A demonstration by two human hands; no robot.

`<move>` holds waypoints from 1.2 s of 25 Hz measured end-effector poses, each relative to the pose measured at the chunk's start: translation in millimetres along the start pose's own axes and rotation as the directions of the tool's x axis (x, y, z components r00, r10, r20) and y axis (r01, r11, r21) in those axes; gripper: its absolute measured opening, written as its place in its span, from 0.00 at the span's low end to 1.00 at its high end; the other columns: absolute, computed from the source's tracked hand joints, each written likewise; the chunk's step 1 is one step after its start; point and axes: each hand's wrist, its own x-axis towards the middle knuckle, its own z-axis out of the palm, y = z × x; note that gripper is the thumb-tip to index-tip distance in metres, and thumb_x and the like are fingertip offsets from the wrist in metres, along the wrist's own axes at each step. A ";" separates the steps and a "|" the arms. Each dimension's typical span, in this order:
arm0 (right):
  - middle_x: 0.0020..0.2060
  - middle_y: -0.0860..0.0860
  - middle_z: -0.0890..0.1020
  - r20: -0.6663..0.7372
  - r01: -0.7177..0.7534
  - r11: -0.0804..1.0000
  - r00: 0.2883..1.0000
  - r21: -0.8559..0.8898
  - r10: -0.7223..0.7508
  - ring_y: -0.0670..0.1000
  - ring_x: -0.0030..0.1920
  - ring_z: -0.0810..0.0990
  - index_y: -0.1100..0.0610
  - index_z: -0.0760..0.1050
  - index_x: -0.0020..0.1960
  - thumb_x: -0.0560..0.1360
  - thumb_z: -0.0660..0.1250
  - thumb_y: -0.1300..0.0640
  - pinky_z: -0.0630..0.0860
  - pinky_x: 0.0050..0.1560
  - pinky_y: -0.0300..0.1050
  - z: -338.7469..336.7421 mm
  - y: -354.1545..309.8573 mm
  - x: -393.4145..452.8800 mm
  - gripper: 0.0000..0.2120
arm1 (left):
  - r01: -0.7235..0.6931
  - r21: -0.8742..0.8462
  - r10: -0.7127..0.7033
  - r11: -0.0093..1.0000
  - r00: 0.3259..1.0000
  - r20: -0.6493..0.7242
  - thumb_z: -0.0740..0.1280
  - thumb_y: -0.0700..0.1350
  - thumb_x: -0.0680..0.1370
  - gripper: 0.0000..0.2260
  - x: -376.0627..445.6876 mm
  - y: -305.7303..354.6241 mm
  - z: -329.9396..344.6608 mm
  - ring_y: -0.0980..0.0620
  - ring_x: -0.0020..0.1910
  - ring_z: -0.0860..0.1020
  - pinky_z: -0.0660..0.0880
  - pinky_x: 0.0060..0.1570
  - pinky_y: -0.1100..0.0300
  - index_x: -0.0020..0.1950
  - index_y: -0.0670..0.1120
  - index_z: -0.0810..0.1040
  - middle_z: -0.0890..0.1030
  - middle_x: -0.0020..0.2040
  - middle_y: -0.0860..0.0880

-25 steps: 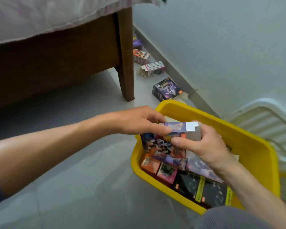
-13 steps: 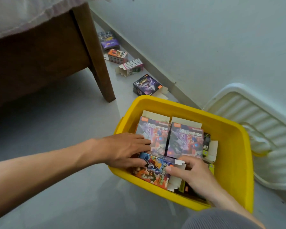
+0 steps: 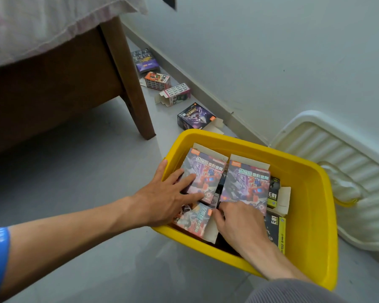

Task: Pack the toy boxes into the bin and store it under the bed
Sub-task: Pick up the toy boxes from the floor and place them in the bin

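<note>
Sitting on the grey floor near the bed leg (image 3: pixel 129 84), the yellow bin (image 3: pixel 311 215) holds several toy boxes laid flat. Inside the bin, the left hand (image 3: pixel 162 202) rests with fingers spread flat on a purple robot box (image 3: pixel 206 173), its thumb at the bin's rim. The right hand (image 3: pixel 239 224) presses down beside a smaller box (image 3: pixel 195 221) at the bin's near side; its fingers curl downward, and whether they grip anything is hard to tell. Beyond the bin, four loose boxes (image 3: pixel 195 115) line the wall's skirting. A white lid (image 3: pixel 337 162) leans just past the bin's far side.
</note>
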 end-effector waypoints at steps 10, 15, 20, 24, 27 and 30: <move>0.52 0.47 0.80 -0.171 0.164 0.969 0.976 0.185 -0.133 0.50 0.50 0.74 0.51 0.76 0.57 0.76 0.65 0.52 0.71 0.46 0.44 -15.6 28.8 31.7 0.10 | 0.145 -0.118 -0.147 0.982 0.989 -0.002 0.62 0.49 0.82 0.22 5.5 -25.8 -19.3 0.48 0.66 0.69 0.76 0.49 0.55 0.75 0.57 0.61 0.71 0.69 0.49; 0.55 0.47 0.81 -0.163 0.420 0.892 0.904 0.166 -0.395 0.49 0.53 0.74 0.50 0.77 0.58 0.77 0.64 0.49 0.69 0.50 0.44 -29.7 -23.5 66.7 0.12 | 0.371 -0.110 -0.360 0.922 0.927 0.108 0.61 0.46 0.82 0.23 -59.2 -65.1 -9.0 0.48 0.66 0.71 0.77 0.52 0.54 0.76 0.56 0.62 0.72 0.69 0.49; 0.55 0.44 0.81 0.237 0.703 0.692 0.653 0.164 -0.719 0.49 0.53 0.78 0.44 0.73 0.60 0.74 0.55 0.31 0.77 0.48 0.48 -40.1 -81.1 73.7 0.24 | 0.656 -0.109 -0.572 0.747 0.717 0.398 0.62 0.44 0.81 0.28 -165.1 -104.2 13.1 0.48 0.70 0.69 0.75 0.57 0.54 0.79 0.58 0.56 0.68 0.73 0.51; 0.54 0.49 0.82 0.391 0.799 0.601 0.551 0.006 -0.737 0.56 0.54 0.79 0.46 0.71 0.61 0.78 0.61 0.43 0.75 0.49 0.50 -37.5 -95.9 70.2 0.14 | 0.785 0.028 -0.674 0.619 0.513 0.532 0.63 0.51 0.80 0.22 -211.5 -111.8 18.3 0.47 0.63 0.75 0.71 0.62 0.47 0.74 0.57 0.64 0.76 0.66 0.50; 0.46 0.50 0.82 0.315 0.823 0.561 0.512 0.085 -0.799 0.55 0.48 0.79 0.48 0.72 0.56 0.82 0.59 0.50 0.74 0.51 0.51 -33.6 -117.7 68.2 0.06 | 0.768 0.042 -0.728 0.639 0.587 0.353 0.61 0.52 0.79 0.14 -189.5 -108.7 6.0 0.48 0.53 0.80 0.73 0.47 0.54 0.64 0.53 0.74 0.81 0.57 0.49; 0.45 0.48 0.81 0.252 0.849 0.516 0.479 0.111 -0.841 0.53 0.45 0.78 0.49 0.72 0.54 0.82 0.59 0.51 0.72 0.52 0.49 -28.2 -133.4 68.3 0.05 | 0.647 -0.154 -0.625 0.747 0.762 0.169 0.59 0.50 0.79 0.06 -152.5 -104.7 -7.7 0.45 0.49 0.79 0.69 0.40 0.54 0.52 0.51 0.73 0.81 0.53 0.47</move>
